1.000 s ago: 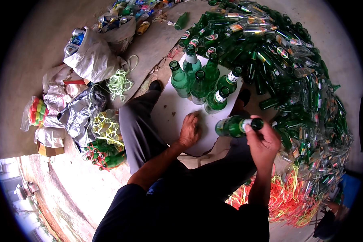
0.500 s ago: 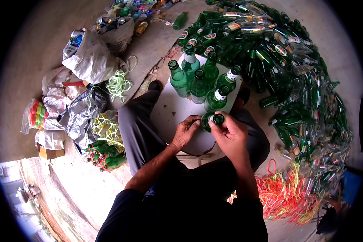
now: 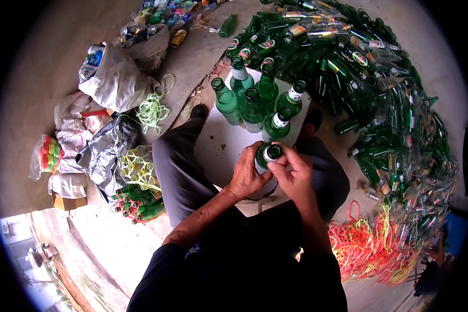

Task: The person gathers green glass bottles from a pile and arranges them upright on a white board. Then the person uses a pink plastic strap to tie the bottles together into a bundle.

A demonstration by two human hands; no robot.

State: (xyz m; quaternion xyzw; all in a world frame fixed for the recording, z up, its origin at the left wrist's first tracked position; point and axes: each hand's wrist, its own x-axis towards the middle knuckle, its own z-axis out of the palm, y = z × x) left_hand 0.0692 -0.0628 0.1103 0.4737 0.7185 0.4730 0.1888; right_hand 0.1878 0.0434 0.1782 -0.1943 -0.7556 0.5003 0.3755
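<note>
Between my knees, a green glass bottle (image 3: 263, 151) stands near the front of a white board (image 3: 216, 151), its mouth toward me. My left hand (image 3: 248, 170) is wrapped round the left side of its body. The fingers and thumb of my right hand (image 3: 295, 169) close on its neck and shoulder from the right, next to a pale neck label. Most of the bottle's lower part is hidden by my hands. Just beyond it, several green bottles (image 3: 253, 106) stand upright in a cluster, two of them with white neck labels.
A large heap of green and clear bottles (image 3: 343, 67) curves round the right. Red and yellow straps (image 3: 369, 249) lie at lower right. On the left are a white sack of cans (image 3: 117, 78), a pale green strap tangle (image 3: 152, 112) and bottles bundled in red netting (image 3: 140, 203).
My left hand has moved from beside the bottle's edge to wrap round its body. My right hand has shifted slightly lower on the bottle, baring more of the neck.
</note>
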